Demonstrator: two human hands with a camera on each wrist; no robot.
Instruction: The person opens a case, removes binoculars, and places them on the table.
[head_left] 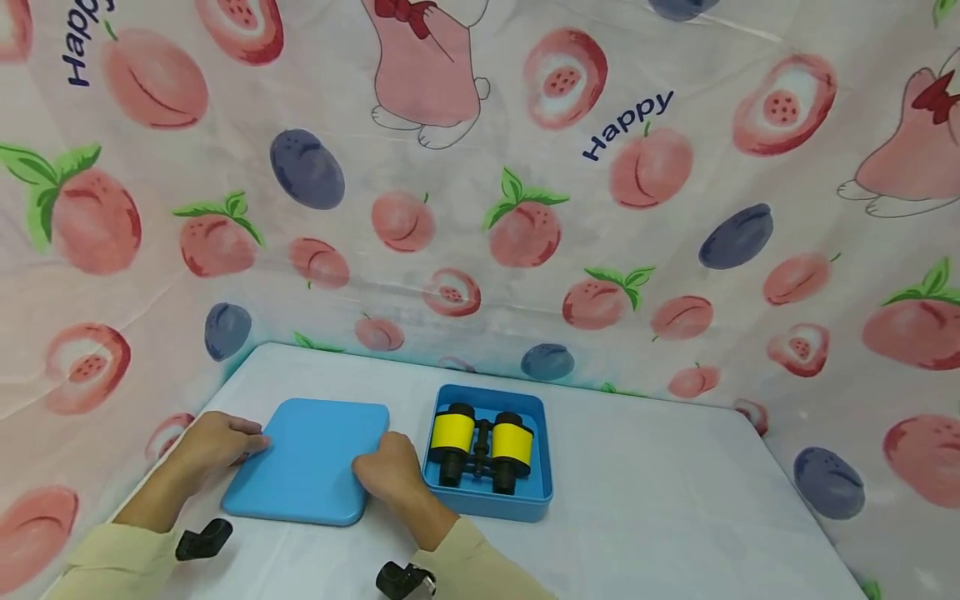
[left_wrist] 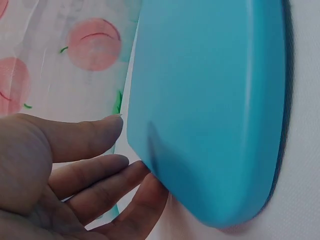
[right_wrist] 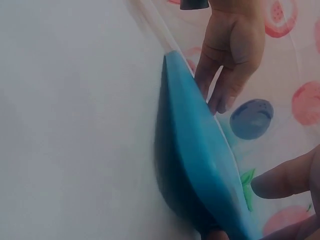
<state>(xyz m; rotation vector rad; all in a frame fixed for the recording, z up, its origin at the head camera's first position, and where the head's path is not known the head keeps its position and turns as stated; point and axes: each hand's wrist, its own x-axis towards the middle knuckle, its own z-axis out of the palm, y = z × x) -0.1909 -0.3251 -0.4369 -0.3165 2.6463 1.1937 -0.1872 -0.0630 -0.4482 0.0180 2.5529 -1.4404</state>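
Observation:
A flat blue lid (head_left: 307, 462) with rounded corners lies between both hands on the white tabletop, left of an open blue box (head_left: 491, 502). Black-and-yellow binoculars (head_left: 480, 446) sit inside that box. My left hand (head_left: 217, 442) is at the lid's left edge; in the left wrist view its fingertips (left_wrist: 155, 185) touch the rim while the thumb stays apart. At the opposite edge, my right hand (head_left: 393, 471) holds the lid with curled fingers, one fingertip (right_wrist: 217, 235) under the rim. A dark shadow lies below that side of the lid in the right wrist view.
White cloth covers the table (head_left: 660, 500). A fruit-patterned curtain (head_left: 465, 208) hangs behind the table and along its sides. The box stands close beside the right hand. Black wrist devices (head_left: 204, 539) sit at both sleeves.

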